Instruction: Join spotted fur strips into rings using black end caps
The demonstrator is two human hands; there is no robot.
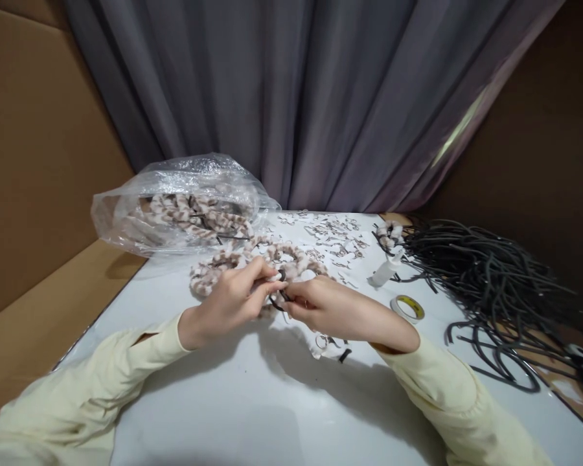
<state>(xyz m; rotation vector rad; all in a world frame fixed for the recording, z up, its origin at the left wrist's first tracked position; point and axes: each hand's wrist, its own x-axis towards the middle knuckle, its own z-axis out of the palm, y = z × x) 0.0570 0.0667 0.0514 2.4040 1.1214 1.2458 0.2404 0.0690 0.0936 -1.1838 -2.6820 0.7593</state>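
Observation:
Over the white table, my left hand (236,292) and my right hand (328,304) meet fingertip to fingertip. Between them runs a short black cord (274,303), partly hidden by the fingers. The left thumb and forefinger pinch one end of it, where a dark bit shows above the thumb. My right fingers are closed on the cord from the other side. Just behind the hands lie fluffy brown-and-white striped rings (214,268); whether the cord is joined to one of them I cannot tell.
A clear plastic bag (175,175) with striped fluffy pieces stands back left. Scattered clips or scraps (337,236) lie behind the hands. To the right are a small white bottle (385,272), a tape roll (408,308) and a heap of black cords (480,272). A grey curtain (282,97) hangs behind.

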